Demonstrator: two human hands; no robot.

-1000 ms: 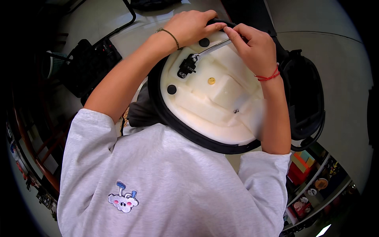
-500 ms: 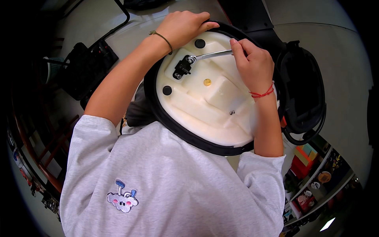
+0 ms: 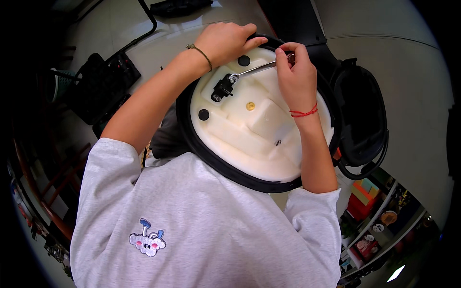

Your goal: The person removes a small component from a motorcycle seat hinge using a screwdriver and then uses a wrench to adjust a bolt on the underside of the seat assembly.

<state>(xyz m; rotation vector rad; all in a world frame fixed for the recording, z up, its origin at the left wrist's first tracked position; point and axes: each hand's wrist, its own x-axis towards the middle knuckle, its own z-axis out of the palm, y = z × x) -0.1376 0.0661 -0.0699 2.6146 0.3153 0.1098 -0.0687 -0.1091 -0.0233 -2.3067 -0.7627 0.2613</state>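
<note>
An upturned vehicle seat (image 3: 240,158) with a cream plastic underside and black rim lies in front of my body. My left hand (image 3: 223,44) is closed over its far rim, thumb on the underside. Between thumb and fingers, my right hand (image 3: 298,79) holds a silver wrench (image 3: 258,68) by its far end. The wrench's head sits on the upper fastener of a black metal bracket (image 3: 222,88); a second fastener (image 3: 218,99) shows at the bracket's lower end. Two small metal pieces (image 3: 278,142) lie loose-looking on the underside, right of a round yellow sticker (image 3: 250,106).
To the right stands a black open compartment (image 3: 360,113) with a curved bar. A shelf unit (image 3: 379,230) with mixed goods is at lower right. On the left are a dark open case (image 3: 103,86) and a wooden chair-like frame (image 3: 53,204). A black bag (image 3: 180,8) lies far ahead.
My right hand has swung a little leftward, and the wrench handle is tilted more steeply away from me. The wrench head stays on the same fastener. My left hand keeps its hold on the rim.
</note>
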